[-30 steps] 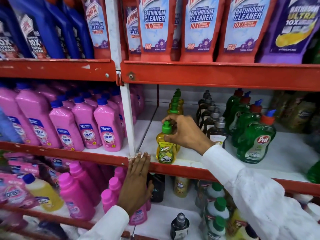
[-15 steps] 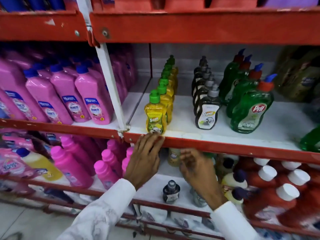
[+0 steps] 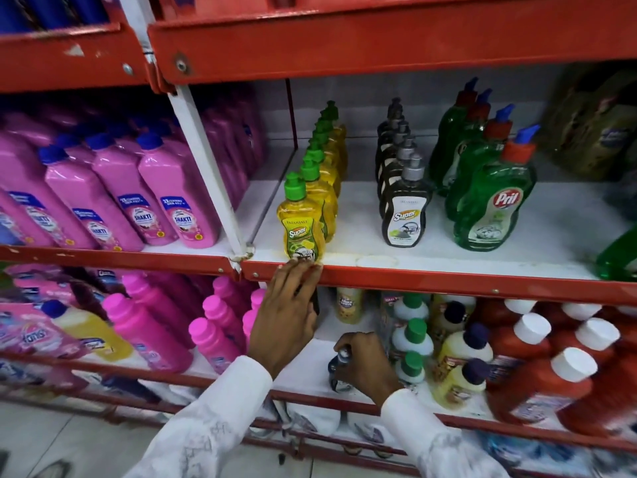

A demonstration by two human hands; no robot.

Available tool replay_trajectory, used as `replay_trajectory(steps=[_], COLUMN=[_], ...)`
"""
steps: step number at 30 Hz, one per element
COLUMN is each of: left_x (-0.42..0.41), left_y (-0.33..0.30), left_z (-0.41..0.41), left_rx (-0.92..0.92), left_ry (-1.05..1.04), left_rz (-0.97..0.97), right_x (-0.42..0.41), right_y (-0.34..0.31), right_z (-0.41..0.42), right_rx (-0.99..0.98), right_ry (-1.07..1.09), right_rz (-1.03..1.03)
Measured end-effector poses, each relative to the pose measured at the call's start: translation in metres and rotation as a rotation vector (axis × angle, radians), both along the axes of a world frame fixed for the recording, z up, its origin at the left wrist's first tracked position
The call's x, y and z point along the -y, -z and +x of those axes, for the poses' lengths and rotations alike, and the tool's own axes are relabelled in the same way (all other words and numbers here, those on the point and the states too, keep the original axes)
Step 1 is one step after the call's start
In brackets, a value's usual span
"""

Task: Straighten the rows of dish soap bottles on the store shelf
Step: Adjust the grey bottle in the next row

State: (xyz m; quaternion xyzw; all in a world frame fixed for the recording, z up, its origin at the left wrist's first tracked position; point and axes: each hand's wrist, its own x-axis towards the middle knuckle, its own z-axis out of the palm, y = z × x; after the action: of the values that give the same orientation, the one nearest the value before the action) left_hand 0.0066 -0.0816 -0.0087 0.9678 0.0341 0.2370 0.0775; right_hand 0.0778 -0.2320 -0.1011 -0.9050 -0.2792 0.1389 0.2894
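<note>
On the middle shelf (image 3: pixel 431 276) stand three rows of dish soap: yellow bottles with green caps (image 3: pixel 301 222), dark bottles with grey caps (image 3: pixel 405 210) and green Pril bottles (image 3: pixel 489 208). My left hand (image 3: pixel 286 315) rests flat, fingers together, against the red shelf edge just below the front yellow bottle and holds nothing. One shelf lower, my right hand (image 3: pixel 365 365) is closed over the top of a small dark bottle with a grey cap (image 3: pixel 339 363) that stands alone near the front; most of that bottle is hidden by the hand.
Pink bottles (image 3: pixel 162 198) fill the left bay on both shelves. To the right of my right hand, the lower shelf holds green-capped white bottles (image 3: pixel 413 343), cream bottles with dark caps (image 3: pixel 462 353) and red bottles with white caps (image 3: pixel 551 384). A white upright post (image 3: pixel 206 167) divides the bays.
My right hand left the front yellow bottle on the middle shelf, dropped to the lower shelf and closed on the small dark bottle. The view tilted downward. My left hand stayed at the shelf edge.
</note>
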Motion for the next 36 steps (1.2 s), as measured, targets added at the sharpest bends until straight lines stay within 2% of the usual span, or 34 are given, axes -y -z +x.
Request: replay_trajectory(steps=[3, 11, 15, 24, 29, 32, 36], left_x=[0.001, 0.015, 0.019, 0.022, 0.021, 0.026, 0.05], left_y=[-0.003, -0.005, -0.004, -0.001, -0.001, -0.005, -0.003], left_z=[0.001, 0.008, 0.008, 0.006, 0.004, 0.006, 0.012], left_rx=[0.005, 0.024, 0.029, 0.009, -0.017, 0.007, 0.123], left_ry=[-0.005, -0.066, -0.076, -0.09, -0.09, -0.088, 0.069], left_rz=[-0.006, -0.074, -0.096, -0.104, -0.069, -0.117, -0.107], right_x=[0.013, 0.071, 0.074, 0.043, 0.038, 0.043, 0.058], right_y=[-0.046, -0.227, -0.272, -0.261, -0.253, -0.245, -0.232], right_z=[-0.002, 0.004, 0.023, 0.075, 0.081, 0.082, 0.077], right_rx=[0.054, 0.254, 0.342, 0.34, 0.35, 0.357, 0.387], right_ry=[0.038, 0.209, 0.26, 0.317, 0.299, 0.288, 0.313], right_rz=[0.127, 0.455, 0.524, 0.358, 0.351, 0.367, 0.386])
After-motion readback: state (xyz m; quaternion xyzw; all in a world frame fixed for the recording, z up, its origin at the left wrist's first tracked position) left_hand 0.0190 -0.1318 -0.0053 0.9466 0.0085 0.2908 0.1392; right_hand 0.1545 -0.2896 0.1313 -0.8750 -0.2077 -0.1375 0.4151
